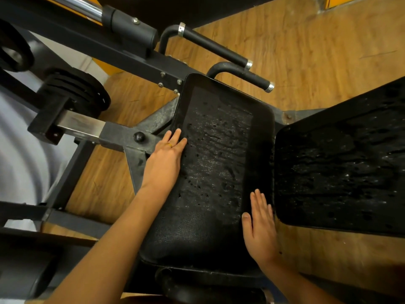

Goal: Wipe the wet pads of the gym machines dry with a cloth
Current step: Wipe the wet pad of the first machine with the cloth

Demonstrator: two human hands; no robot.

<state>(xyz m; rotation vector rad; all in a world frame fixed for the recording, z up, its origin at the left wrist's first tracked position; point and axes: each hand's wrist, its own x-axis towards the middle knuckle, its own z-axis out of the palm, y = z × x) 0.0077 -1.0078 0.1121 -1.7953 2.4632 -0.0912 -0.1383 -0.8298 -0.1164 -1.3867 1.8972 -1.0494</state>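
Where the hands are: the left hand (163,163) and the right hand (260,227) both lie palm down on the near pad (214,161), one at each long edge.
Left hand: flat on the pad's left border, about halfway along it. The fingers are straight and close together and hold nothing. A thin ring (169,145) sits on one finger.
Right hand: flat on the pad's right border, closer to the person than the left one. The fingers are straight and side by side, the thumb is a little apart, and nothing is gripped.
Near pad: long, black and cushioned, running away from the person between the two arms. Water beads and streaks cover its middle and far part. The end nearest the person shows plain grained leather.
Second pad: a second pad (341,163), black and just as wet, lies just beside the near one on its right, with a narrow gap between them.
Handles: two black handles (219,48) with silver end caps jut out beyond the far end of the near pad.
Frame: the dark steel frame (122,137) runs off to the left of the pad.
Weight plates: black weight plates (74,88) are stacked on the frame at the left.
Floor: wood-patterned floor (317,51) lies under everything.
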